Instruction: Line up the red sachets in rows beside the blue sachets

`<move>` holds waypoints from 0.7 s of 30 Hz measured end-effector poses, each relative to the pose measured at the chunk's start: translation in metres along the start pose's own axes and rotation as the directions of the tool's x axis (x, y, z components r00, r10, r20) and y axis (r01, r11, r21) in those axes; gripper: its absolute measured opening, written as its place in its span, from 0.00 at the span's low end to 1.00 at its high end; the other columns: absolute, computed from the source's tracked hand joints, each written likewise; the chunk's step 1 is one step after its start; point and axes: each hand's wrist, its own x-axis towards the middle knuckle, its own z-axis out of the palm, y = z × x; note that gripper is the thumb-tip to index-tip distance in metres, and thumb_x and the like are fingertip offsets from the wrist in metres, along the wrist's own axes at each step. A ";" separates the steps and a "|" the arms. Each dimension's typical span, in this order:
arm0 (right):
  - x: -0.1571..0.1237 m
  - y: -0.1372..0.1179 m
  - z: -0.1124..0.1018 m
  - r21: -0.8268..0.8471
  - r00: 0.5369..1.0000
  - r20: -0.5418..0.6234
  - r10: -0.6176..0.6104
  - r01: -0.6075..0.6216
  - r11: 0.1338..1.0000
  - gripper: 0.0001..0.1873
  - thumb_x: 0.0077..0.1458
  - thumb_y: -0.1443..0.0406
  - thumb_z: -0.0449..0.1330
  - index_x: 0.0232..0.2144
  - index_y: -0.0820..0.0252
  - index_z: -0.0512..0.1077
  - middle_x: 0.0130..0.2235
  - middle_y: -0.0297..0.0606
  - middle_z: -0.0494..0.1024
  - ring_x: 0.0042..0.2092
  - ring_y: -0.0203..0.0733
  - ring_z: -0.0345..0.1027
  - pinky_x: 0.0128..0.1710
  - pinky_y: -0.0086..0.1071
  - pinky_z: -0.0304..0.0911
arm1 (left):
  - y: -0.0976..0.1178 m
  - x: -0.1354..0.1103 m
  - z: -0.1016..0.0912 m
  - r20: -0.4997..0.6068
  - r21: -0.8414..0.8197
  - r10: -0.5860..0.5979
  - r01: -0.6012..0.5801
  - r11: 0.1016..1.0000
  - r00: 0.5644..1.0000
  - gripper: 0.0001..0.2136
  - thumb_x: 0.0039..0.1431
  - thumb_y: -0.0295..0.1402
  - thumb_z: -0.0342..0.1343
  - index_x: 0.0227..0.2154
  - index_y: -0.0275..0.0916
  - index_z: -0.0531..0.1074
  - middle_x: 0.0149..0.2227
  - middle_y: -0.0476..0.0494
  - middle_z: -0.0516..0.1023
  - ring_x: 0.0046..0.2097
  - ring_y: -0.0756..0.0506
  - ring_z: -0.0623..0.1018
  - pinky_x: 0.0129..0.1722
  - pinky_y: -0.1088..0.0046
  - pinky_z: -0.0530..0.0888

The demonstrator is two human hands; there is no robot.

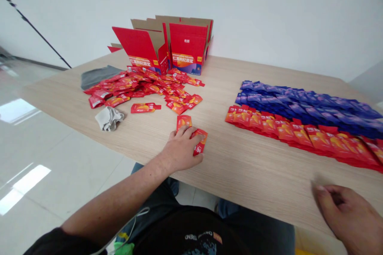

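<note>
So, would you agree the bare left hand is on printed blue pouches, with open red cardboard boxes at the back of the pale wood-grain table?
Not quite: the head view shows the left hand on printed red pouches, not blue; the rest holds.

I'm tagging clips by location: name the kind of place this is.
Probably a packing workspace: open red cartons stand behind a heap of red pouches, with blue pouches laid in overlapping rows nearby.

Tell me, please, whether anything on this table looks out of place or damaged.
I see no spill or obvious damage. The crumpled pale cloth looks out of place, bunched near the edge of the table beside a jumbled heap of red pouches, whereas the blue pouches lie in neat rows.
</note>
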 end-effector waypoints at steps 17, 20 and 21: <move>-0.024 -0.037 -0.012 -0.037 0.999 -0.033 -0.007 0.006 0.999 0.19 0.53 0.46 0.57 0.32 0.53 0.75 0.31 0.46 0.79 0.35 0.56 0.74 0.37 0.47 0.67 | 0.010 0.014 0.003 -0.152 -0.302 0.115 -0.156 0.940 0.982 0.29 0.63 0.37 0.59 0.68 0.41 0.68 0.69 0.35 0.71 0.71 0.33 0.68 0.72 0.45 0.65; -0.038 -0.056 -0.003 0.095 0.987 -0.037 -0.157 0.160 0.983 0.22 0.56 0.45 0.59 0.37 0.55 0.78 0.33 0.45 0.80 0.35 0.54 0.75 0.38 0.47 0.70 | -0.015 0.009 0.007 -0.271 -0.426 0.006 -0.125 0.896 0.963 0.27 0.62 0.31 0.54 0.65 0.38 0.68 0.65 0.35 0.74 0.68 0.35 0.72 0.71 0.50 0.69; -0.043 -0.066 0.001 0.139 0.974 -0.026 -0.227 0.228 0.964 0.22 0.57 0.45 0.60 0.39 0.56 0.79 0.33 0.44 0.80 0.35 0.53 0.75 0.39 0.46 0.70 | -0.023 0.007 0.010 -0.294 -0.457 -0.045 -0.099 0.884 0.955 0.26 0.62 0.30 0.53 0.64 0.38 0.69 0.65 0.35 0.75 0.67 0.35 0.73 0.69 0.49 0.70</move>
